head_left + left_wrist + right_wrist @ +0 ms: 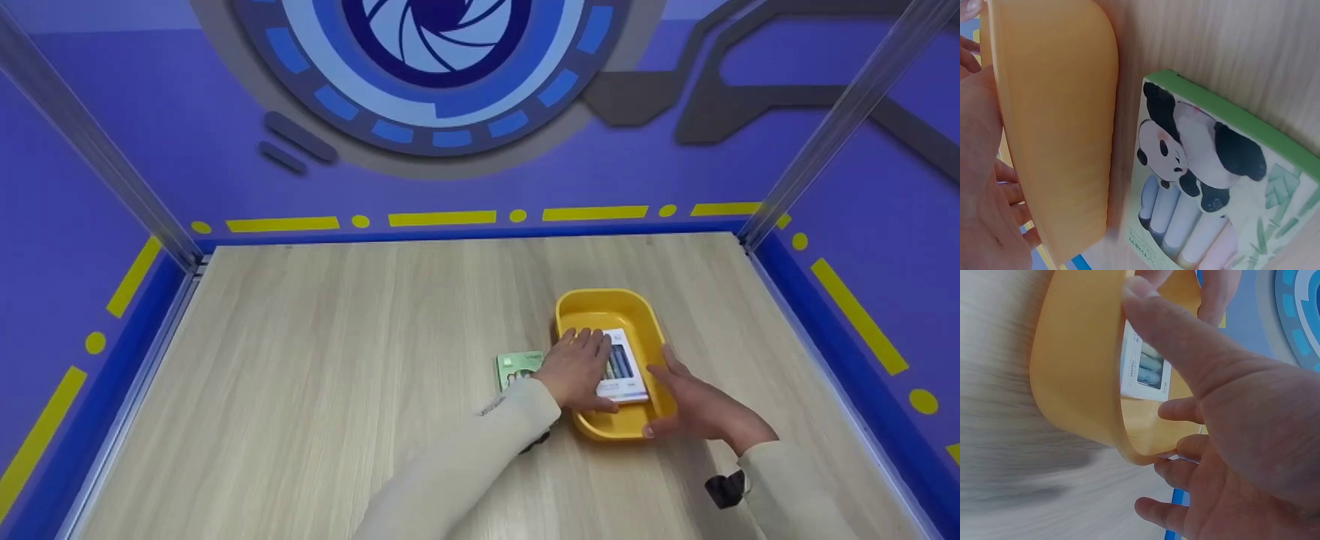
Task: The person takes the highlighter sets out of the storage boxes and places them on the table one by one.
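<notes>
A yellow plastic bin (607, 300) stands on the table, with a white marker box (624, 386) lying inside it. My left hand (576, 367) reaches over the bin's left rim and holds the box, fingers toward its far edge and thumb by its near edge. Its palm covers the box's left part. On the other side, my right hand (701, 405) holds the bin's right wall; in the right wrist view its thumb (1143, 292) lies on the rim. A green box with pandas (1213, 152) lies just left of the bin, partly under my left forearm in the head view.
The pale wooden tabletop (315, 360) extends left of and behind the bin. Blue-purple panels with yellow marks surround it on three sides, the back panel (450, 195) beyond the far edge. Metal posts (832, 142) rise at the back corners.
</notes>
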{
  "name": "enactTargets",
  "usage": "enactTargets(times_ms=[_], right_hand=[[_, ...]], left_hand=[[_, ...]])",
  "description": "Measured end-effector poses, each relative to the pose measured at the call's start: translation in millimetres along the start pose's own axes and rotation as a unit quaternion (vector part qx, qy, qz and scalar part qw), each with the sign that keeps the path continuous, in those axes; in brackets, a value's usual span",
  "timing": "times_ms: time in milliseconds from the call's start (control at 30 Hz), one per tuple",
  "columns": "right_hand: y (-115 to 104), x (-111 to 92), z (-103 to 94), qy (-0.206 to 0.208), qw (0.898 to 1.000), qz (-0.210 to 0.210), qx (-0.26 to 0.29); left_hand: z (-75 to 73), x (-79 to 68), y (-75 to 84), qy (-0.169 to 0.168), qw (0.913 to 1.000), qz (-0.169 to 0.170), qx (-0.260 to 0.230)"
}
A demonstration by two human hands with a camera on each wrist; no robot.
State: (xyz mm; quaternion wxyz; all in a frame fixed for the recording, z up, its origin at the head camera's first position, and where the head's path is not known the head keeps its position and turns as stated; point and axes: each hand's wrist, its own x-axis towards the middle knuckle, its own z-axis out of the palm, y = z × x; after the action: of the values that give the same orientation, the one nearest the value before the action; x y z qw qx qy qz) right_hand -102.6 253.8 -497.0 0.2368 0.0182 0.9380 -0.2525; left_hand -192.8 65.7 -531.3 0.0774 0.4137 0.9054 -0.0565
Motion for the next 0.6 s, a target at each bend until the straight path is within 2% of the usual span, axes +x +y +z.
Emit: enactTargets(times_ms=[467, 600], right_hand=[[-1.0, -0.8, -0.7, 0.002, 1.0, -0.001, 0.001], [-1.1, -0.5, -0.6, -0.005, 0.999, 0.008, 0.03]], left_hand=[[4.8, 7.8, 3.5, -0.005, 0.9998, -0.01, 0.013], [3.8, 9.3, 4.7, -0.006, 0.9997, -0.01, 0.022]])
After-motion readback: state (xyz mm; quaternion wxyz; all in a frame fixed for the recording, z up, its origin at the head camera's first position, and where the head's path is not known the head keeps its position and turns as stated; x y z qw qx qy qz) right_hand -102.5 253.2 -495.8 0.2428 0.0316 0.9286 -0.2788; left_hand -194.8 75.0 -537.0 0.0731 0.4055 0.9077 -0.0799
